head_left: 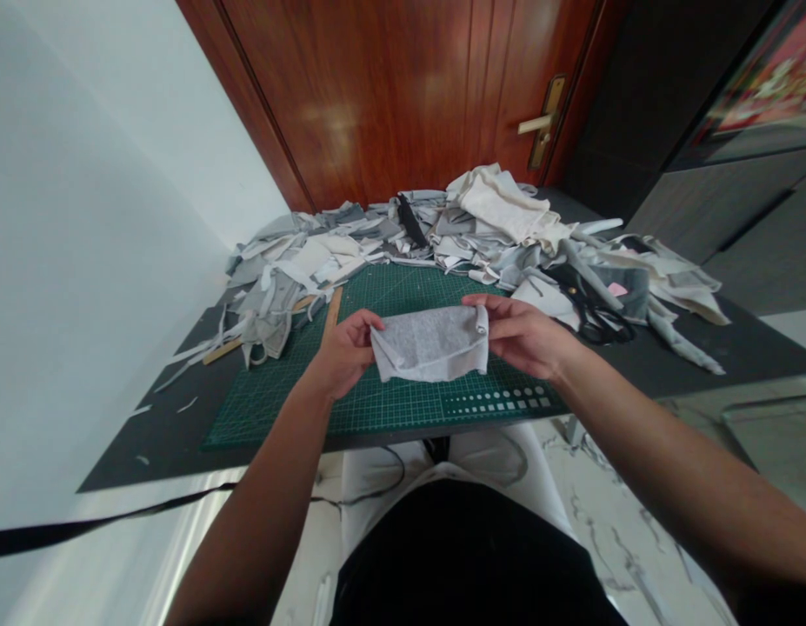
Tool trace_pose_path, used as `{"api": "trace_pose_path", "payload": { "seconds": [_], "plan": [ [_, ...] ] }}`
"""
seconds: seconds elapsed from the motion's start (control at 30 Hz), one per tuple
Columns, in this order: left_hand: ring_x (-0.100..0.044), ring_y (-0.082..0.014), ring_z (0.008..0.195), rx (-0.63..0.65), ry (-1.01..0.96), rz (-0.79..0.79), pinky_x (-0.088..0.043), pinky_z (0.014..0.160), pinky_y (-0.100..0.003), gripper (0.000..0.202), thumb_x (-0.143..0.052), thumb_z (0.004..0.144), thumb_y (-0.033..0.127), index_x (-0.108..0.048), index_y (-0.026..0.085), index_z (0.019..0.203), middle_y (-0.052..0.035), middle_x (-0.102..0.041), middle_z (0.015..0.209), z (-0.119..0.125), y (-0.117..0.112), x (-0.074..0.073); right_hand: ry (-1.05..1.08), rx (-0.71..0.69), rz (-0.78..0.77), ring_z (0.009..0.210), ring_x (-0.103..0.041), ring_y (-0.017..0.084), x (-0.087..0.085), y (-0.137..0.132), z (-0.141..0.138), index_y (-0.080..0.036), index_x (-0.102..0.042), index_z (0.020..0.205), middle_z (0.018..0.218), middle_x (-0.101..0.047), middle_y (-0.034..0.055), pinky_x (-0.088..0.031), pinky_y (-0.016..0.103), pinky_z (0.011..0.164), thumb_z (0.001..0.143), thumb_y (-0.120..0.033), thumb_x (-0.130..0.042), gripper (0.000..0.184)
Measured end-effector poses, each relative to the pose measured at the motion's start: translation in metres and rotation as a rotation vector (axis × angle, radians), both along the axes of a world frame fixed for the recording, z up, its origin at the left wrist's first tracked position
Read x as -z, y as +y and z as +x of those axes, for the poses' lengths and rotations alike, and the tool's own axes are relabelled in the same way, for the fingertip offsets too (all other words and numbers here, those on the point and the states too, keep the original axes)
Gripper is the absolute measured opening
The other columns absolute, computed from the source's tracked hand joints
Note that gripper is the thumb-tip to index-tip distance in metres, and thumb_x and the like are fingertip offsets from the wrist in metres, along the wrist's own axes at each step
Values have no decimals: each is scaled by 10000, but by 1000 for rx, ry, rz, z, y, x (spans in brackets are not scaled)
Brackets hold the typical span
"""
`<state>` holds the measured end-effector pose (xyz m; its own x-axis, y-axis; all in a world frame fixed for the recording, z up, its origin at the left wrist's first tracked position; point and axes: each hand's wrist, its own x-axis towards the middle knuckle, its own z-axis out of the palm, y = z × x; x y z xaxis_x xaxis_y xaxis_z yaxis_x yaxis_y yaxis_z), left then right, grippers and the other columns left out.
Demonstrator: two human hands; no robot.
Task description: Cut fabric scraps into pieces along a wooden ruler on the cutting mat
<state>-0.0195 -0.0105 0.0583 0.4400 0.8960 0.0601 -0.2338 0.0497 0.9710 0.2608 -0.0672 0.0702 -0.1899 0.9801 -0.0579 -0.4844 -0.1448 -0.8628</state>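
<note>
Grey cloth (423,339): here it is, held out between the two hands over the green cutting mat (396,410), lower edge hanging loose.
Left hand (346,354): thumb and fingertips pinching the cloth's left edge.
Right hand (523,335): fingers pinching the other end, right where the fabric curls into a small roll.
Step in hand: looks like spreading and lining up this one piece.
Next move: calls, I'd judge, for both pinches level and that curled end controlled, or the piece could twist.
Scissors (582,309): lying off to the right, neither hand on them.
Scraps (330,252): strewn across the back of the table (148,435).
</note>
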Motion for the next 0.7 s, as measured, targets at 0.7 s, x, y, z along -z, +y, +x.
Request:
{"api": "trace_pose_path", "payload": {
  "seconds": [0.7],
  "plan": [
    [-504, -119, 638, -528, 164, 100, -393, 562, -218, 234, -669, 887, 438, -596, 217, 881, 31, -543, 739, 57, -20, 44, -570, 592, 203, 649, -428, 149, 61, 7, -53, -236, -543, 829, 706, -486, -40, -322, 270, 567, 901, -436, -577, 215]
  ]
}}
